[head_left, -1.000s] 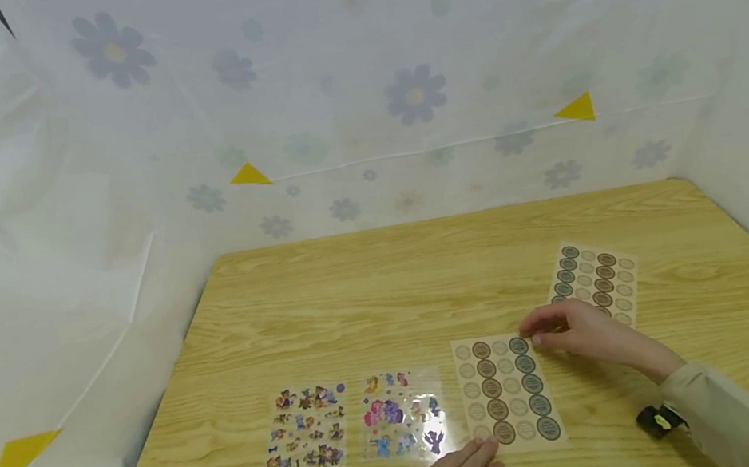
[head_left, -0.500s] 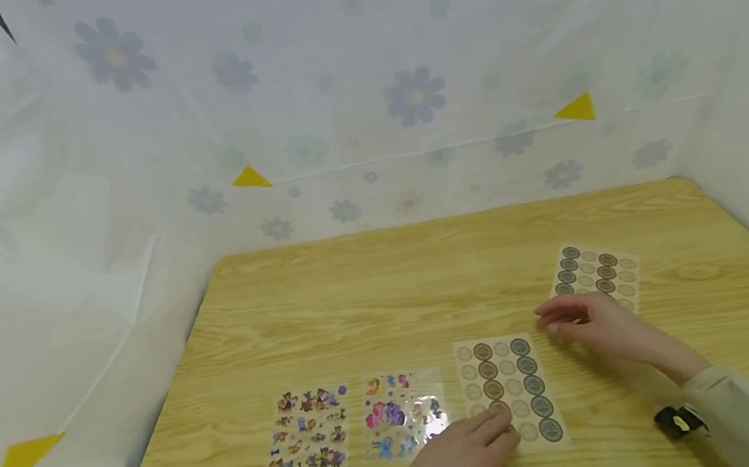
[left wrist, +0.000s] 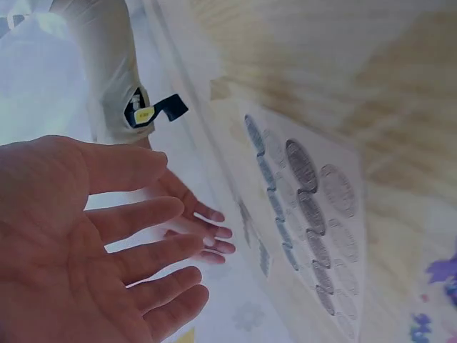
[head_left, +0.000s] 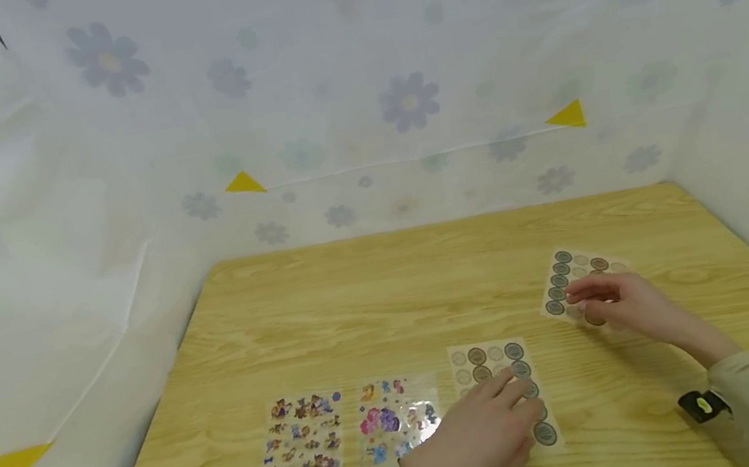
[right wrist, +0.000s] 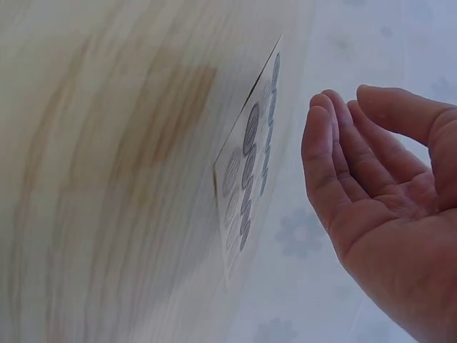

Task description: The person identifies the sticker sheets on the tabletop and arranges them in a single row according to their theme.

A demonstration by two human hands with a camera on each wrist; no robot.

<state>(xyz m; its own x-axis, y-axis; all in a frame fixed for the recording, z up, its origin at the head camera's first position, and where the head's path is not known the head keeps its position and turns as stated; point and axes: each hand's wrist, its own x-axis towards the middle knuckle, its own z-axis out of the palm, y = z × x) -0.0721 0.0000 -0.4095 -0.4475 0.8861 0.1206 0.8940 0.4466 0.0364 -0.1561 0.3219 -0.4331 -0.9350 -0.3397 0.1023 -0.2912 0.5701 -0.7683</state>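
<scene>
A sheet of round stickers (head_left: 479,363) lies on the table, partly covered in the head view by my left hand (head_left: 475,444). That hand hovers above the sheet with relaxed, spread fingers; the left wrist view shows a bare palm (left wrist: 64,243) apart from the sheet (left wrist: 307,207). Further back on the right is a second sheet of round stickers (head_left: 559,280). My right hand (head_left: 643,310) is over it, hiding its right part. Loosely bent fingers (right wrist: 328,157) with nothing between them appear in the right wrist view, clear of that sheet (right wrist: 250,150).
Two transparent sheets of cartoon stickers lie to the left, one with puppy-like figures (head_left: 300,442) and one with pink and purple ponies (head_left: 379,420). The wooden table (head_left: 354,293) is enclosed by white flowered curtains (head_left: 325,95). A black wrist strap (head_left: 701,406) hangs by the right sleeve.
From the lower edge of the near round-sticker sheet, my left hand has moved right and up over it. My right hand has left that sheet's corner and moved right, over the far sheet.
</scene>
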